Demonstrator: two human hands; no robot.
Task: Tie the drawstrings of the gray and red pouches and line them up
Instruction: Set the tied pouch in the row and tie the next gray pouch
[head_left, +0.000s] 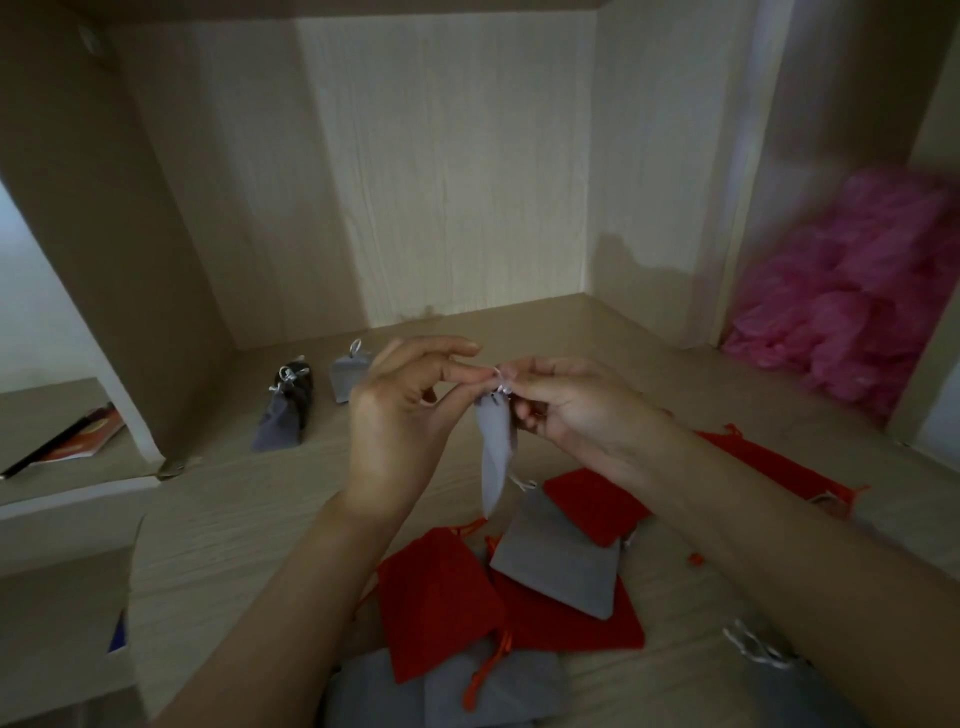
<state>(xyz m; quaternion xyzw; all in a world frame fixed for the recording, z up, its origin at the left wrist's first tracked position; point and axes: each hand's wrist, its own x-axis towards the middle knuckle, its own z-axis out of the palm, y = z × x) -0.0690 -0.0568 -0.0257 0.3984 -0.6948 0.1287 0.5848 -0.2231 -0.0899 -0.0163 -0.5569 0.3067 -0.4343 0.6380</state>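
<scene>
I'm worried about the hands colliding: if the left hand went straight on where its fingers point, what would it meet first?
Probably the right hand, whose fingertips face the left hand at the top of the gray pouch; depth is unclear.

single head camera looks forward and down, close over the wooden shelf (234, 519).

Gray pouch (493, 457) & red pouches (436, 597): matt cloth; desk (234, 519): pale woodgrain, smooth; pink stuff (852, 312): crinkly, thin plastic.
</scene>
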